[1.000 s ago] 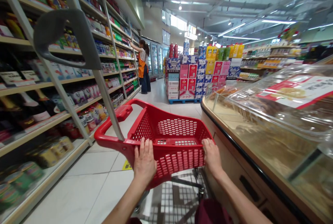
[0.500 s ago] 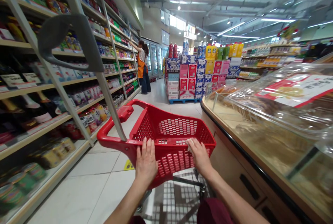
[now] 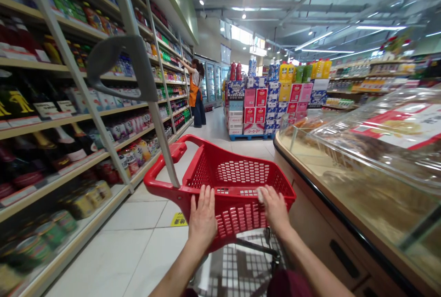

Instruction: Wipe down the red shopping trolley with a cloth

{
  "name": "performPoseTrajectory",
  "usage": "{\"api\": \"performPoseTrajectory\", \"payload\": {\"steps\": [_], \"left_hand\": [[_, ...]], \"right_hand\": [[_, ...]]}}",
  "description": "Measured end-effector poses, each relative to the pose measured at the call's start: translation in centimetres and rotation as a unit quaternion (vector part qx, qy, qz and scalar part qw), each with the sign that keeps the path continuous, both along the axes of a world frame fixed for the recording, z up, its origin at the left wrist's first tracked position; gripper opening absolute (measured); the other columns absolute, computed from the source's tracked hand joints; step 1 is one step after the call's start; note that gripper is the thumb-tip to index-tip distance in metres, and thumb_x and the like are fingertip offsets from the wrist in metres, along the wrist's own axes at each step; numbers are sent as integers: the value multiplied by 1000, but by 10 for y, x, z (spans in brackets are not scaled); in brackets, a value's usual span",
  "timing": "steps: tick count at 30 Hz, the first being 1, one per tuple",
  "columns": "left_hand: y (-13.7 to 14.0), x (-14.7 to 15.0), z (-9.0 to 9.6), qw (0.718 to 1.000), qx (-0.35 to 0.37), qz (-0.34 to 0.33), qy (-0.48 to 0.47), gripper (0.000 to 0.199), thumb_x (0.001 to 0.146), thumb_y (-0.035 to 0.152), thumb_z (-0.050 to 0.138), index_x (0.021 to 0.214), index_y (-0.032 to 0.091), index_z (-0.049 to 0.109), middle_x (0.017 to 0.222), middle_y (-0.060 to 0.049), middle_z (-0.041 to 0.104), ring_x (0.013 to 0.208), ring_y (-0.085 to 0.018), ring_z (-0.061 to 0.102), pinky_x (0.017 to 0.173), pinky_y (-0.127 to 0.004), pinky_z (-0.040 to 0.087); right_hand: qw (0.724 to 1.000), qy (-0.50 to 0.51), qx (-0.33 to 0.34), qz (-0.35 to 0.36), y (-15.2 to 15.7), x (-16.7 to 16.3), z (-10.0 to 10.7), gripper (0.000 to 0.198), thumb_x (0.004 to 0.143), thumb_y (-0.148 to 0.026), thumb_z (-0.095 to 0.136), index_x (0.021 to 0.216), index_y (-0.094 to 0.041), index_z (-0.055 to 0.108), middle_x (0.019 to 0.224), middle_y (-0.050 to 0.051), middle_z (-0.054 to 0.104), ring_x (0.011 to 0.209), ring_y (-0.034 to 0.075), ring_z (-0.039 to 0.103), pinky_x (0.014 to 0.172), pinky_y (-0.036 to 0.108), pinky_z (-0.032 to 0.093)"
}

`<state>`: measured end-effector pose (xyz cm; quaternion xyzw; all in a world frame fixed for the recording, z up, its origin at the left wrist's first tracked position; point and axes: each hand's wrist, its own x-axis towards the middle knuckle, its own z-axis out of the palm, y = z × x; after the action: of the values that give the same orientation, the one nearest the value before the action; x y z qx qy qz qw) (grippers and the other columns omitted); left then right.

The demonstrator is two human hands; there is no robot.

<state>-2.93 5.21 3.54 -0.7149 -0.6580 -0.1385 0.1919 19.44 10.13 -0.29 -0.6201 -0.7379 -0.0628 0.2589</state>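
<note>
In front of me a red plastic shopping cart point(image 3: 237, 200) with perforated sides stands crosswise. My left hand point(image 3: 202, 214) lies on its near side, with the fingers stretched out over the rim and nothing visible in them. Farther right along the same rim, my right hand point(image 3: 275, 209) presses a crumpled white wipe point(image 3: 260, 193) against the plastic; most of the wipe is under the fingers. The inside of the basket shows beyond both hands. A grey metal pole point(image 3: 165, 150) with a dark grey plastic handle point(image 3: 144, 69) rises at the cart's left end.
Shelves of bottles and cans point(image 3: 103, 117) line the left. A display counter point(image 3: 344, 182) with a clear-lidded pack point(image 3: 396, 122) borders the right. Ahead stand stacked drink cartons point(image 3: 255, 108) on a blue pallet and a person in an orange apron point(image 3: 195, 92) reaching to the shelves.
The view has swung slightly left, so everything appears farther right and a little lower. Both hands stay on the cart's near rim, almost in the same places.
</note>
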Motion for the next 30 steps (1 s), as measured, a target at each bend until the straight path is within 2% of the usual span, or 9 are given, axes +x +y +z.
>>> {"api": "performPoseTrajectory", "payload": {"steps": [3,9,11,16,21,22,25,27,30], "left_hand": [[0,2,0,1000,-2,2,-4,66,64,16,42,129,8,31,139,-11,28,130,-25,17,104,-46,17],[-1,3,4,1000,-12,6,-7,64,66,17,40,129,6,32,139,-12,27,130,-25,17,104,-46,18],[-3,1,4,1000,-14,0,-5,64,66,17,40,129,7,31,139,-11,27,130,-24,17,104,-46,18],[-5,4,4,1000,-16,-3,-8,65,67,18,41,130,7,29,139,-11,27,130,-25,16,104,-46,18],[-3,3,5,1000,-18,5,-11,65,66,17,41,129,6,31,138,-13,28,130,-26,17,104,-47,16],[-3,2,5,1000,-18,3,-9,65,66,17,41,129,6,31,138,-13,28,130,-26,17,104,-47,16],[-2,2,3,1000,-18,-1,2,64,67,18,41,129,7,31,139,-12,28,130,-26,17,104,-47,16],[-1,5,2,1000,-19,1,5,64,68,19,41,129,6,31,138,-13,29,129,-26,17,104,-47,17],[-1,10,2,1000,-15,6,-2,62,68,19,42,128,5,33,137,-14,30,129,-27,18,104,-46,17]], "right_hand": [[997,27,-15,-72,3,5,0,53,68,1,33,117,-13,49,125,14,47,118,25,39,95,48,28],[993,10,39,115,-11,-46,2,65,66,5,31,126,-19,40,130,7,43,122,18,33,98,39,27],[996,5,24,85,-8,-32,2,64,65,4,32,124,-19,42,130,8,44,121,19,34,98,42,26],[996,11,-19,-87,0,9,2,52,71,-2,33,118,-15,48,126,14,46,118,25,38,95,49,26],[996,-27,-6,83,-6,-11,5,63,68,3,31,126,-20,40,131,6,42,122,18,34,98,41,25],[996,-28,-10,80,-6,-7,5,62,69,3,31,126,-20,41,131,6,42,122,18,33,98,42,25],[998,7,-35,-56,-1,11,4,53,71,-1,32,121,-13,46,128,13,45,119,24,37,96,47,26],[994,31,-33,-97,-1,8,3,51,71,-2,33,119,-9,47,126,16,46,118,25,39,96,47,27],[999,40,10,5,-8,-31,3,56,69,1,32,122,-12,45,125,12,48,119,21,37,97,42,28]]}}
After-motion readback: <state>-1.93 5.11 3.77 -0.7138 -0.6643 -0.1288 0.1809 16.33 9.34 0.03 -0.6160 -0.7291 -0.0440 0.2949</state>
